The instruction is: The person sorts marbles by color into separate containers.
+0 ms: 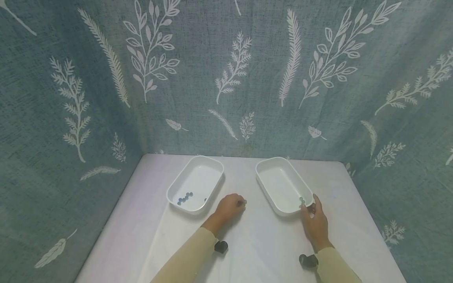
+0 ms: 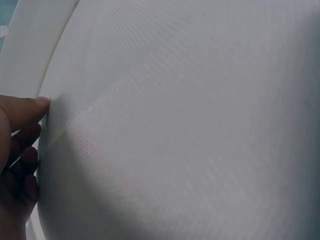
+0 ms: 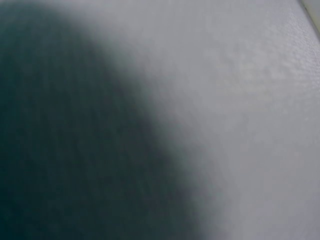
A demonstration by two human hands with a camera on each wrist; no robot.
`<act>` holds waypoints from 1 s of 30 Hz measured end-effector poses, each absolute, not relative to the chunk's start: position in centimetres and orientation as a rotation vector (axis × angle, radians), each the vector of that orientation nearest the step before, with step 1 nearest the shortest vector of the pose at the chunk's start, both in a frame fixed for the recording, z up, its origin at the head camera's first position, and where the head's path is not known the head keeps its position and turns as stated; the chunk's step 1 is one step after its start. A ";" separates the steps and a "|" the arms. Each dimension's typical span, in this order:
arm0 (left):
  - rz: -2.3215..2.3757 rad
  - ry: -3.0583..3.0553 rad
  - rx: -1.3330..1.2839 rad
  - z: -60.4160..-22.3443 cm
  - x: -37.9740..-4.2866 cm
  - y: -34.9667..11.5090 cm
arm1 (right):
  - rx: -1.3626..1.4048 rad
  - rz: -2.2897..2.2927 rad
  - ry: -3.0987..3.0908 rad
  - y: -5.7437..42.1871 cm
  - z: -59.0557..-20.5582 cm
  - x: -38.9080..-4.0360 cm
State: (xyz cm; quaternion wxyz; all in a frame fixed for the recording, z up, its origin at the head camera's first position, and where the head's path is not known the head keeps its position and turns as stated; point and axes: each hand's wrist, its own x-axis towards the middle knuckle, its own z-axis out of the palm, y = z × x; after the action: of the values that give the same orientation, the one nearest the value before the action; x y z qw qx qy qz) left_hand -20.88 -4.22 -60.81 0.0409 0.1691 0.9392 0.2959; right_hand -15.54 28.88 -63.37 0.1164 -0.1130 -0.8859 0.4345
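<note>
Between its thumb and fingers, my left hand [image 1: 231,207] pinches a small greenish marble [image 1: 245,202], just above the table midway between two white trays. In the left wrist view the same hand [image 2: 17,135] shows at the left edge, thumb over curled fingers. My right hand [image 1: 316,222] holds the near right corner of the right white tray [image 1: 262,184], thumb and forefinger spread around the rim. Pale green marbles [image 1: 302,200] lie inside that corner. Several blue-grey marbles [image 1: 186,197] lie in the near end of the left white tray [image 1: 172,188]. The right wrist view shows no hand.
A white cloth [image 1: 262,251] covers the table. Blue-green leaf-patterned fabric [image 1: 198,98] hangs behind the table and along both sides. Dark wrist cameras [image 1: 221,247] stick out from both sleeves. A large dark blurred shape [image 3: 75,150] fills the right wrist view's left side.
</note>
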 end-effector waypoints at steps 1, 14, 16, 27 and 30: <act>0.901 2.879 0.523 -60.8 -20.9 -4.2 | -0.331 1.273 -2.595 28.9 -63.4 -15.6; 1.009 2.827 0.534 -59.8 -21.0 -4.5 | -0.337 1.287 -2.594 28.8 -63.1 -15.5; 1.025 2.825 0.529 -59.8 -21.0 -4.6 | -0.332 1.288 -2.595 28.8 -63.1 -15.5; 1.103 2.788 0.478 -59.8 -21.3 -4.5 | -0.325 1.288 -2.592 28.8 -63.0 -15.5; 1.097 2.796 0.498 -59.6 -21.5 -4.4 | -0.331 1.287 -2.597 28.8 -62.8 -15.4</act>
State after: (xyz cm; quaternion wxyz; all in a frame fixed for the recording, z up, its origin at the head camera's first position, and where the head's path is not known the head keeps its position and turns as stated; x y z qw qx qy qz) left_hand -21.47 -4.38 -59.63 0.0487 0.1636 0.9172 0.3599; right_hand -15.38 28.77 -62.77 0.1122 -0.1128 -0.8846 0.4384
